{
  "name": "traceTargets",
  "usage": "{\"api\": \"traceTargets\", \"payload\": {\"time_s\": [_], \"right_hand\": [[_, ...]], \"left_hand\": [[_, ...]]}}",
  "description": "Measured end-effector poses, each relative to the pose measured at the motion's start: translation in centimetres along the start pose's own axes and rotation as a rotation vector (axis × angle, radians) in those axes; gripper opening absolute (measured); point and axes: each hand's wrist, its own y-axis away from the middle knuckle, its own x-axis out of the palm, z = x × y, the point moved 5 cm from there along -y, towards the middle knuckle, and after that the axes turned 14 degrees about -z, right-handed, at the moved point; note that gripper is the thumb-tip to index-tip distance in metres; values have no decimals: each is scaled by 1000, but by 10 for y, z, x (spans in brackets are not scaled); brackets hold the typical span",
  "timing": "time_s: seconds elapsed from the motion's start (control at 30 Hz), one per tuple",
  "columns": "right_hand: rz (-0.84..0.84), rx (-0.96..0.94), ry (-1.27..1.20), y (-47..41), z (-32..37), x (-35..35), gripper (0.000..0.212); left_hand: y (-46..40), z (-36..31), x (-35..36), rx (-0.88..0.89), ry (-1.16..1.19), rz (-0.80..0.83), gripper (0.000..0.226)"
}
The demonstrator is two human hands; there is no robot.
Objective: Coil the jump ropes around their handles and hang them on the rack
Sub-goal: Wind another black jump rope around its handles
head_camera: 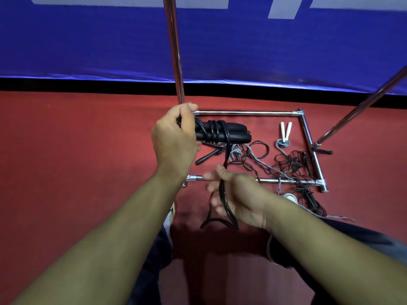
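My left hand (175, 137) grips one end of a pair of black jump-rope handles (235, 132), held level above the floor, with several turns of black rope (217, 130) wound round their middle. The loose rope drops from the coil into my right hand (235, 199), which holds it in curled fingers; a loop hangs below the palm. The chrome rack (244, 112) stands just beyond, its base bars on the floor and an upright pole (175, 51) behind my left hand.
Inside the rack base lie white handles (285, 130) with a grey rope, a loose black handle (206, 157) and a tangle of thin black and grey ropes (290, 164). A slanted pole (361, 108) rises at right. Red carpet, blue banner wall behind.
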Motion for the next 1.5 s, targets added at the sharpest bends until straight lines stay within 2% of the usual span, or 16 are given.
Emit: {"api": "traceTargets", "payload": {"time_s": [0.07,0.17,0.27,0.37,0.43,0.53,0.6,0.7,0.77,0.87,1.0,1.1,1.23,1.33,1.4,1.5], "right_hand": [[-198,-268,-13,-9,16,-11,31],[-556,-1050,207,18,53,-31,25],[-577,-1418,637,36,54,-24,35],[-467,-1314,1100,14,33,-17,38],[-315,-1030,1099,-2,29,-20,37],[-37,-235,446,-12,7,-17,28],[-15,-118,96,-16,3,-9,26],[-298,-576,-20,-11,32,-21,22],[-452,-987,159,6,48,-33,24],[-485,-1304,563,20,36,-27,37],[-328,-1338,924,2,22,-19,27],[-392,-1244,1090,-8,30,-29,18],[-291,-911,907,-24,28,-31,15],[-536,-1249,948,-14,60,-45,24],[-650,-1279,856,-6,82,-60,27],[-771,-1358,794,8,100,-71,16]], "left_hand": [[-3,5,-2,-63,15,-39,29],[-14,14,-9,-140,12,-141,28],[-18,11,-14,-159,27,-192,29],[-12,4,-12,-125,47,-170,28],[-4,1,-3,-55,43,-93,29],[8,-2,10,-52,76,10,28],[7,-3,8,-78,101,-22,29],[-10,8,-5,-220,149,-170,29],[-18,18,-7,-308,167,-223,29],[-25,20,-13,-329,207,-242,30],[-25,15,-13,-293,210,-210,29],[-15,8,-8,-265,207,-115,28],[-9,-2,0,-331,275,53,31],[-2,-6,5,-287,196,375,31],[9,-4,8,-208,1,572,30],[8,4,6,-166,-150,476,29]]}}
